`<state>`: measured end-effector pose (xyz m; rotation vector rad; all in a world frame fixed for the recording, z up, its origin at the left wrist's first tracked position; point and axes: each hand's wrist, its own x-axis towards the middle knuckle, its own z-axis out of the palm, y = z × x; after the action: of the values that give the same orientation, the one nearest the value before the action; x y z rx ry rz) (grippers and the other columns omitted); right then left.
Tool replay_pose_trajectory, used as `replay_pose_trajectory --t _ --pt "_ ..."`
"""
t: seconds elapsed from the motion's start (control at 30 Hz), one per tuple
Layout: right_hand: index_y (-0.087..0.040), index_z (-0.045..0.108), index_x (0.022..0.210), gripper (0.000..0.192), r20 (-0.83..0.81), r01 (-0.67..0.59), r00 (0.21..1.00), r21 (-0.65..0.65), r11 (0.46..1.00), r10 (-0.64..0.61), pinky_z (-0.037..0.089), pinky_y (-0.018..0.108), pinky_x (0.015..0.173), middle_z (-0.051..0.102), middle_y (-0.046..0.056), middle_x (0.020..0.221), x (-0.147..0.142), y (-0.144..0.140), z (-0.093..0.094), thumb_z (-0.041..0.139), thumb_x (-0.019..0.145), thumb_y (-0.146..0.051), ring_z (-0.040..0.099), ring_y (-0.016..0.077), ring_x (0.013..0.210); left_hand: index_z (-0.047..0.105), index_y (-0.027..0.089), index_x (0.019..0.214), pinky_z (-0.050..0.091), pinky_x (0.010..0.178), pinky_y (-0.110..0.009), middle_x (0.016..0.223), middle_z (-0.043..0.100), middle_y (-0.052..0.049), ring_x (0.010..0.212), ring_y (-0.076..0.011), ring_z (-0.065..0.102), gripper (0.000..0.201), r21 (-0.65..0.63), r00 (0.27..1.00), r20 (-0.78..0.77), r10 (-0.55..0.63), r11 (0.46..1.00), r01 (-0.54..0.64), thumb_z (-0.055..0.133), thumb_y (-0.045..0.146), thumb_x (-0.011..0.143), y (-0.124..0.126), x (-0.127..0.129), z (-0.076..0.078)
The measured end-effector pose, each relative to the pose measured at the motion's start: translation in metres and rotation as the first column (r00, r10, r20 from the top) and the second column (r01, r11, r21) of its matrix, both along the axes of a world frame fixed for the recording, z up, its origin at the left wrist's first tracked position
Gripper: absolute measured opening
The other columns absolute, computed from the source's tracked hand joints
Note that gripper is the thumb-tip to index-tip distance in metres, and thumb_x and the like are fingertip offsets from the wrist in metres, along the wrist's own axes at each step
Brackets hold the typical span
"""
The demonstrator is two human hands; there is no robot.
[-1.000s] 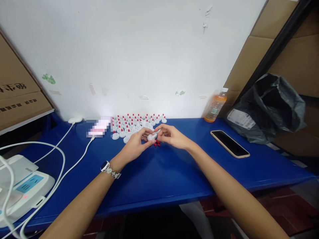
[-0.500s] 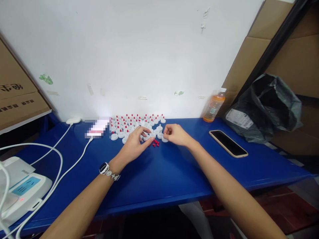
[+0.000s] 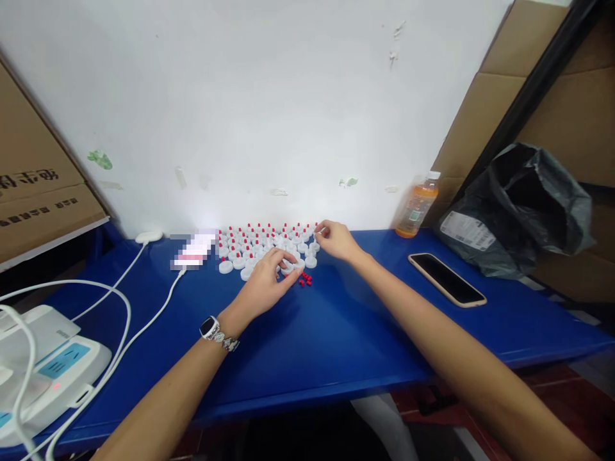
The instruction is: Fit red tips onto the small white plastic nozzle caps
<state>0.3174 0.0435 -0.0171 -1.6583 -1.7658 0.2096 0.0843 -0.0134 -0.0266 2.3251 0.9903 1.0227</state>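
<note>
My right hand (image 3: pixel 337 241) is pinched at the back right end of the rows, its fingertips on a white cap (image 3: pixel 317 235) with a small red tip, mostly hidden by the fingers. My left hand (image 3: pixel 270 279) rests over the front of the group, thumb and fingers apart and curved around plain white caps (image 3: pixel 294 265). Just right of its thumb lies a little pile of red tips (image 3: pixel 306 279). Behind and left of it stand several rows of white caps with red tips (image 3: pixel 247 248). A plain white cap (image 3: pixel 311 262) sits between the hands.
On the right are a phone (image 3: pixel 446 280), an orange drink bottle (image 3: pixel 417 206) and a grey plastic bag (image 3: pixel 516 211). White cables and a power strip (image 3: pixel 72 368) occupy the left of the blue table (image 3: pixel 317 346). A white wall rises behind.
My right hand has moved away from me, from the front right of the caps to the back row. The white cap under it has left its front spot. My left hand stays nearly in place.
</note>
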Motion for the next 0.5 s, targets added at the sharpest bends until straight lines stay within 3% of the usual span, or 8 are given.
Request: replay_pose_trajectory --t 0.13,0.27,0.4,0.5 --pt "-0.017 0.07 0.106 0.026 0.201 0.025 0.98 -0.068 0.997 -0.011 0.043 0.032 0.08 0.073 0.011 0.092 -0.019 0.039 0.001 0.062 0.082 -0.024 0.065 0.0227 0.087 0.062 0.022 0.102 0.05 0.071 -0.03 0.103 0.062 -0.004 0.083 -0.0158 0.06 0.024 0.005 1.0 -0.002 -0.007 1.0 0.007 0.056 0.043 0.093 0.0 -0.001 0.001" --pt "-0.017 0.072 0.09 0.014 0.209 0.049 0.977 -0.07 0.996 -0.034 0.043 0.032 0.082 0.073 0.012 0.092 -0.027 0.056 0.0 0.062 0.08 -0.016 0.065 0.0224 0.089 0.062 0.022 0.101 0.05 0.072 -0.031 0.105 0.062 -0.005 0.089 -0.0175 0.061 0.022 0.008 1.0 0.0 -0.012 1.0 0.012 0.056 0.042 0.094 0.003 -0.004 0.001" --pt "-0.019 0.068 0.086 0.011 0.138 0.035 0.99 0.018 0.999 -0.037 0.043 0.029 0.073 0.072 0.008 0.088 -0.021 0.037 0.008 0.058 0.084 -0.019 0.063 0.0189 0.079 0.06 0.022 0.104 0.05 0.075 -0.031 0.108 0.06 -0.005 0.091 -0.017 0.06 0.021 0.018 1.0 -0.011 0.015 1.0 -0.015 0.055 0.04 0.094 0.002 -0.005 0.002" --pt "-0.018 0.063 0.082 0.008 -0.093 -0.045 0.994 0.16 0.986 0.06 0.043 0.028 0.067 0.07 0.005 0.08 -0.024 0.002 0.015 0.059 0.084 -0.025 0.061 0.017 0.072 0.053 0.024 0.122 0.051 0.079 -0.031 0.123 0.054 -0.007 0.099 -0.0182 0.059 0.033 0.069 0.997 0.031 0.072 0.995 -0.074 0.057 0.041 0.094 -0.001 -0.004 0.001"
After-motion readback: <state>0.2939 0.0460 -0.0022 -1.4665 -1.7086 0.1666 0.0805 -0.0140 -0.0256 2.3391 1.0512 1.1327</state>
